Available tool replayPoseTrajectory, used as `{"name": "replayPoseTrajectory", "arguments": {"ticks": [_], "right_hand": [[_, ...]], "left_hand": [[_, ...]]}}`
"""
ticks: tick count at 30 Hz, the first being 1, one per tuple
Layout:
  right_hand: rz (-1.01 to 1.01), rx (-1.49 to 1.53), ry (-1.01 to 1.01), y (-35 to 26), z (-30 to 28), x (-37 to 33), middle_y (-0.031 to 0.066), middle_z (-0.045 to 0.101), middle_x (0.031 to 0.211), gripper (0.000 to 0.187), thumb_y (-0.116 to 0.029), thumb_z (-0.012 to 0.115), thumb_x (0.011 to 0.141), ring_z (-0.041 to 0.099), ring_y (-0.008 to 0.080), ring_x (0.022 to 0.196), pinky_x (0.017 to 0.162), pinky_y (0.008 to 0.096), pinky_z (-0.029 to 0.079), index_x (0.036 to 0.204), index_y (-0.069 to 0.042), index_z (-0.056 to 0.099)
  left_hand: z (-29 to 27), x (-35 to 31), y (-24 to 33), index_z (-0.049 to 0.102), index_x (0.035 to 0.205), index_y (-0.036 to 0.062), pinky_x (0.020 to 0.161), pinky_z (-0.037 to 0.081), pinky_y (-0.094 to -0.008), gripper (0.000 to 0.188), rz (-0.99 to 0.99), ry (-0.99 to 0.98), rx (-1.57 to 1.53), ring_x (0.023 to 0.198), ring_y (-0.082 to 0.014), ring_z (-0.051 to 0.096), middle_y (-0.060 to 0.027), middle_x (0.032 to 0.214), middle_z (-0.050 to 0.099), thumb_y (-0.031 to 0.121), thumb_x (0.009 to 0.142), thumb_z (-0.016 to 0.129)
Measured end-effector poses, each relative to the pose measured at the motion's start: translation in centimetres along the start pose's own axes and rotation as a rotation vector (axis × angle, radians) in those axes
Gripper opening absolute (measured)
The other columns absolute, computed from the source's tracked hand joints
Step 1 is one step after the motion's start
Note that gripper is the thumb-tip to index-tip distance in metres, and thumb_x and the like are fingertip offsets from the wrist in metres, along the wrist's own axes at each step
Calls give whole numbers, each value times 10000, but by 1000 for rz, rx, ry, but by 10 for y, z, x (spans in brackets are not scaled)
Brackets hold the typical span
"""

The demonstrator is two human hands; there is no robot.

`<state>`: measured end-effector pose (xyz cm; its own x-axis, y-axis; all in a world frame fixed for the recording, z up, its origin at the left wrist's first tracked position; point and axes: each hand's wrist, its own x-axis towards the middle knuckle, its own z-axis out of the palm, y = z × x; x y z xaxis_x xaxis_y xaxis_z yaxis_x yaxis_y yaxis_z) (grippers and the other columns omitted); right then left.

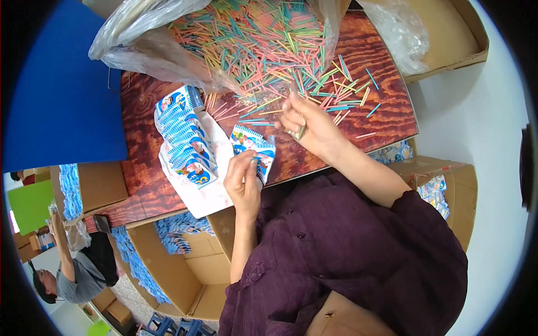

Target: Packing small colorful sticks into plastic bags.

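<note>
My left hand (243, 182) pinches the edge of a small blue-and-white printed packet (240, 136) close to the table's front edge. My right hand (314, 126) hovers to the right of it with curled fingers. Something small and yellowish-green shows at those fingers, too unclear to name. Just beyond lies a large heap of thin pastel sticks (263, 50) in pink, yellow, green and blue, spilling from a clear plastic bag (145, 42). Left of my left hand, a stack of similar flat packets (188, 143) fans out on a white sheet (210, 199).
Loose sticks (347, 92) are strewn across the reddish wood-grain table (386, 61). Cardboard boxes with packets stand below, one at left (185, 274) and one at right (457, 201). Another open box (448, 33) is at far right. A person in grey (84, 277) works at far left.
</note>
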<state>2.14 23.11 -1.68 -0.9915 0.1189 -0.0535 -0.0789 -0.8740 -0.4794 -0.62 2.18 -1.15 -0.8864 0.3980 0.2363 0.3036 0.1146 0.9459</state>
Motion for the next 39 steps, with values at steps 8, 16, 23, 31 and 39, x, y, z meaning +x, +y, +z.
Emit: {"name": "replayPoseTrajectory", "arguments": {"ticks": [8, 16, 23, 31, 39], "right_hand": [[83, 27, 225, -9, 66, -2, 121, 696, 884, 345, -384, 431, 1007, 636, 318, 1060, 871, 389, 505, 946, -72, 567], [4, -152, 84, 4, 64, -2, 206, 688, 941, 382, -374, 435, 1005, 608, 345, 1111, 980, 447, 465, 992, -14, 562], [-65, -300, -57, 5, 69, -5, 233, 682, 948, 403, -357, 420, 1014, 610, 350, 1109, 985, 449, 459, 972, 7, 588], [24, -269, -77, -3, 75, -7, 231, 684, 939, 400, -354, 436, 1008, 626, 355, 1076, 968, 453, 470, 990, 12, 597], [-112, -193, 31, -9, 68, 0, 199, 691, 966, 405, -370, 427, 1008, 616, 368, 1091, 975, 470, 465, 1002, -5, 602]], "left_hand": [[5, 0, 7, 655, 950, -40, 804, 478, -315, 114, 212, -37, 207, 912, -244, 622, -149, 979, 656, -52, 846, 612], [7, -4, 9, 667, 961, -31, 795, 483, -312, 135, 147, 18, 138, 899, -241, 625, -140, 971, 655, -60, 842, 610], [8, -6, 5, 675, 972, -11, 762, 490, -316, 165, 180, 98, 150, 861, -236, 617, -127, 948, 646, -73, 830, 615], [8, -7, 10, 665, 969, -15, 765, 489, -313, 184, 297, 119, 262, 852, -248, 626, -135, 921, 649, -101, 819, 601], [13, -8, 14, 633, 879, -25, 787, 517, -321, 148, 245, 124, 192, 832, -261, 674, -124, 850, 678, -134, 779, 634]]}}
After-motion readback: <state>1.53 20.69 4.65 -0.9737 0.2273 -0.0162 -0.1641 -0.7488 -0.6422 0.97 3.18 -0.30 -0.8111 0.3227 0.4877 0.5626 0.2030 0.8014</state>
